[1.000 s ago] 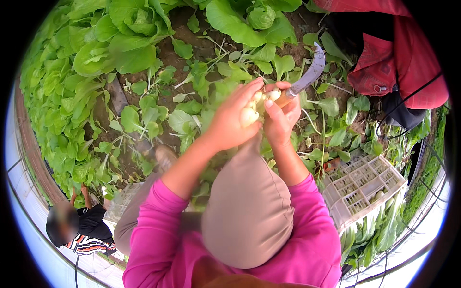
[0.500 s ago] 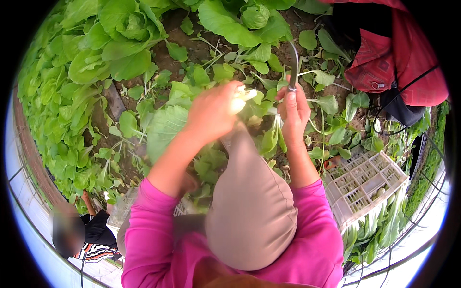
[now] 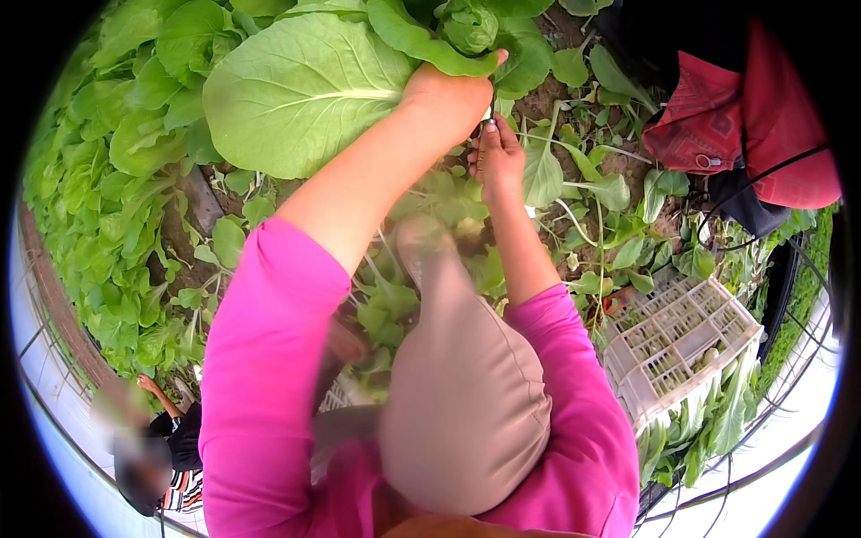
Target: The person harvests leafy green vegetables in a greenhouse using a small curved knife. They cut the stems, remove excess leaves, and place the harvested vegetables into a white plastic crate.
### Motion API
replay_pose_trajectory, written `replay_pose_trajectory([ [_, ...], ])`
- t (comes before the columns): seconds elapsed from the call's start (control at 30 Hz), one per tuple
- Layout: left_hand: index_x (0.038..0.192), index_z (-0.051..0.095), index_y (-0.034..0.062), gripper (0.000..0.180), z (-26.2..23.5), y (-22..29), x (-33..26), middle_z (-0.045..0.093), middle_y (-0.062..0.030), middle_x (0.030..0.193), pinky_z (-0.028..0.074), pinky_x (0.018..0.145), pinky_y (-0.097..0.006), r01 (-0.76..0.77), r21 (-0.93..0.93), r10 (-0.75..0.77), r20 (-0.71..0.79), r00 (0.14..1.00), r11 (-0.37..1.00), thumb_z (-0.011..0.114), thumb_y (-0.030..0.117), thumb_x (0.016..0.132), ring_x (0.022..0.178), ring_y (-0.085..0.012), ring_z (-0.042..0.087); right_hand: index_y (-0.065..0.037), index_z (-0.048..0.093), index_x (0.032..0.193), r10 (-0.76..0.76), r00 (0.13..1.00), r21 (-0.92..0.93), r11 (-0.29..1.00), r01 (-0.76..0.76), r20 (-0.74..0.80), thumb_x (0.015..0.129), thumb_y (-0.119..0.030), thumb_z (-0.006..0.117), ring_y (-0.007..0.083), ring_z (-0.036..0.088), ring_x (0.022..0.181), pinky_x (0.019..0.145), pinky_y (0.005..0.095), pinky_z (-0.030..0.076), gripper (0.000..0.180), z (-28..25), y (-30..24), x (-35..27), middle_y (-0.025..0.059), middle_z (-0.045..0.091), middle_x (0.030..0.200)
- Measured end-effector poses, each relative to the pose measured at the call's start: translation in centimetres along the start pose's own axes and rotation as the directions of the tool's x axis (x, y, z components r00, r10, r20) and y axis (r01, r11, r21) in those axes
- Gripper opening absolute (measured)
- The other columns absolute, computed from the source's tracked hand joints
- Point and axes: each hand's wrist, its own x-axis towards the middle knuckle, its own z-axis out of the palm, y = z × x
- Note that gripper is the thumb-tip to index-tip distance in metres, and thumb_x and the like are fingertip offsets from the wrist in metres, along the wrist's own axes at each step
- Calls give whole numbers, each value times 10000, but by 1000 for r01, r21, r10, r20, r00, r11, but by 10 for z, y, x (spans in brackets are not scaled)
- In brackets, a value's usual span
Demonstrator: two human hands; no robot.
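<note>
A leafy green head (image 3: 469,31) with broad leaves grows at the top of the view. My left hand (image 3: 453,100) is closed around its lower leaves, and most of its fingers are hidden under the foliage. One large pale-veined leaf (image 3: 309,94) spreads out beside my left wrist. Just below, my right hand (image 3: 499,161) grips a sickle (image 3: 491,124) by its handle. Its metal collar shows near the plant's base, while most of the curved blade is hidden behind my left hand and leaves.
Loose leaves (image 3: 543,175) and stalks litter the soil. A white plastic crate (image 3: 686,336) stands at right, with cut greens beside it. Red cloth (image 3: 708,112) lies at upper right. Dense leafy plants (image 3: 117,233) fill the left. Another person (image 3: 166,457) is at lower left.
My left hand has moved up and away from me to the leafy head; the pale stalks it held no longer show in it. My right hand has carried the sickle up and left.
</note>
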Motion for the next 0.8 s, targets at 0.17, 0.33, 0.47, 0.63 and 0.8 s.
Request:
replay_pose_trajectory([
  [0.17, 1047, 636, 139, 315, 14, -45, 16, 188, -14, 1509, 460, 694, -337, 203, 200, -210, 13, 978, 958, 648, 109, 734, 831, -209, 652, -106, 472, 1293, 9, 999, 28, 1000, -8, -32, 941, -239, 496, 86, 492, 539, 431, 227, 409, 377, 10, -6, -8, 10, 544, 752],
  [0.33, 1192, 547, 102, 378, 26, -68, 2, 281, -90, 1469, 470, 766, -350, 287, 191, -287, -31, 957, 938, 514, 123, 816, 839, -233, 626, -118, 483, 1284, -17, 999, 16, 1000, 17, 44, 939, -261, 507, 90, 494, 554, 444, 231, 418, 375, 34, -16, 12, 16, 544, 763],
  [0.47, 1179, 555, 105, 373, 27, -67, -2, 285, -86, 1468, 468, 765, -349, 284, 224, -279, -52, 959, 932, 517, 128, 809, 835, -230, 623, -76, 442, 1314, 6, 997, -1, 1000, -6, 72, 948, -249, 457, 109, 483, 554, 429, 250, 394, 404, 47, -21, 34, 51, 534, 801],
  [0.63, 1149, 576, 103, 352, 36, -71, -1, 284, -82, 1469, 464, 763, -349, 289, 256, -271, -107, 957, 922, 526, 132, 802, 818, -228, 620, -49, 453, 1283, 60, 996, 128, 989, -68, 61, 947, -238, 454, 123, 484, 557, 433, 269, 396, 385, 46, -19, 45, 75, 539, 806],
  [0.8, 1145, 590, 109, 342, 48, -70, -1, 276, -75, 1476, 456, 772, -358, 300, 317, -279, -110, 954, 900, 526, 137, 810, 816, -237, 617, -42, 481, 1125, 149, 983, 238, 956, -170, 104, 953, -223, 432, 151, 463, 542, 430, 275, 382, 254, 50, -22, 53, 83, 521, 785],
])
